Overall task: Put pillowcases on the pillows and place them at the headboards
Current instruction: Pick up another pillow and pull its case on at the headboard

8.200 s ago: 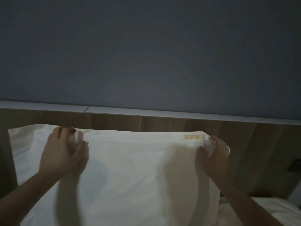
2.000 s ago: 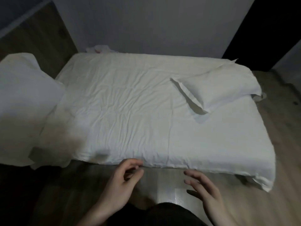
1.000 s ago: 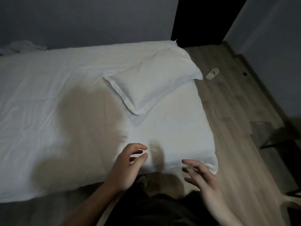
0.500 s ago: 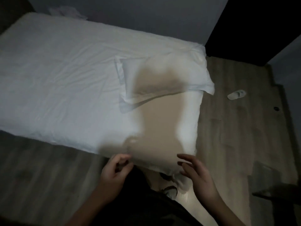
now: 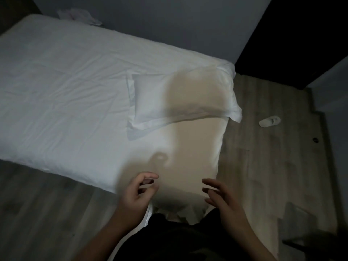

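A white pillow (image 5: 180,97) in its flanged pillowcase lies flat near the foot corner of the bed (image 5: 66,95), partly under my shadow. My left hand (image 5: 138,194) hovers over the bed's near corner with curled, parted fingers and holds nothing. My right hand (image 5: 222,198) is beside it, fingers spread, empty as well. Both hands are well short of the pillow. The headboard is out of view.
A crumpled white cloth (image 5: 79,16) lies at the bed's far edge against the grey wall. A white slipper (image 5: 269,121) sits on the wooden floor (image 5: 263,166) to the right. A dark doorway (image 5: 301,34) opens at the upper right.
I have left the headboard pillow and walked along the bed toward its foot corner. The second pillow has come closer; both hands stay empty in front of me.
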A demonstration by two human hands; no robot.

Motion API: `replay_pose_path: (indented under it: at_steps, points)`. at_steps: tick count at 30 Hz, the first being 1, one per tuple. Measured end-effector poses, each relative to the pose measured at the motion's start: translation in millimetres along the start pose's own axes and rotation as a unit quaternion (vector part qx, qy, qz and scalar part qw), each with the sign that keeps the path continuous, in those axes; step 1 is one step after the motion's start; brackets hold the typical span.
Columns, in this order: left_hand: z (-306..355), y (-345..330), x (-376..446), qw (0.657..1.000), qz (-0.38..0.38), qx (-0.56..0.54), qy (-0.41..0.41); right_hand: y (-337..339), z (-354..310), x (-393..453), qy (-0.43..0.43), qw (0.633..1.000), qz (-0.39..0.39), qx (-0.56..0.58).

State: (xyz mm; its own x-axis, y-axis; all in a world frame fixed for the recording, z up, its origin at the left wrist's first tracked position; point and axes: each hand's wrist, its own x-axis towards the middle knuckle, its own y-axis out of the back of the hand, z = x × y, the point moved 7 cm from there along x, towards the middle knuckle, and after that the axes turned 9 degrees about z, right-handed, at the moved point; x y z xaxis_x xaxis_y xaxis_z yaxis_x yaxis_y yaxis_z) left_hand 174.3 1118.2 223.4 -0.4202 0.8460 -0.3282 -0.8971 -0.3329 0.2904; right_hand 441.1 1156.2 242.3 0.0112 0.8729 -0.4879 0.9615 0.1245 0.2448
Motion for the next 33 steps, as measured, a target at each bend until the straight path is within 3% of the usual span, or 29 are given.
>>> replay_pose_path:
  at_steps: [6,10,17,23,26,33]
  points:
    - [10,-52,9,0.999,0.027,0.018,0.028,43,-4,58,0.013,1.0,-0.017,0.002]
    - [17,-98,11,0.992,0.102,-0.002,0.069,78,-10,111,0.032,0.997,-0.073,-0.013]
    - [63,-229,-5,0.973,0.192,-0.012,0.128,190,-32,203,0.057,0.986,-0.157,-0.031]
    - [116,-327,-4,0.969,0.201,-0.039,0.14,279,-58,257,0.041,0.982,-0.185,-0.024]
    - [135,-343,4,0.965,0.226,-0.043,0.125,288,-69,280,0.06,0.978,-0.199,-0.019]
    - [146,-348,17,0.944,0.296,-0.05,0.139,263,-98,311,0.11,0.942,-0.311,-0.064]
